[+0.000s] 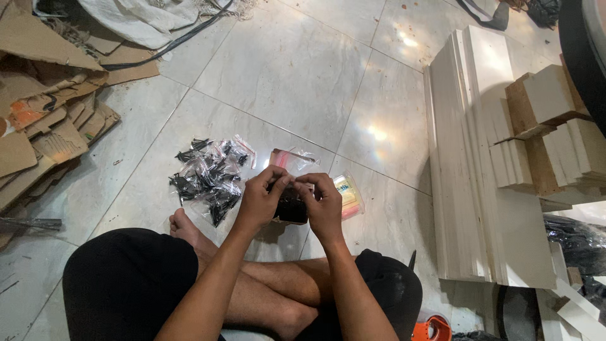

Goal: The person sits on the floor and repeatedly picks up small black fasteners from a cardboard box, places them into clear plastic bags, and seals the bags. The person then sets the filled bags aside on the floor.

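Both hands, left hand [260, 201] and right hand [324, 205], pinch a small clear plastic bag of black screws [291, 207] at its top (likely sealing it); filled bags [208, 177] lie at ten o'clock on the floor.

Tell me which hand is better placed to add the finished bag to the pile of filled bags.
Left, probably. The left hand is nearer the pile of filled bags, which lies on its side; both hands pinch the small bag of black pieces.
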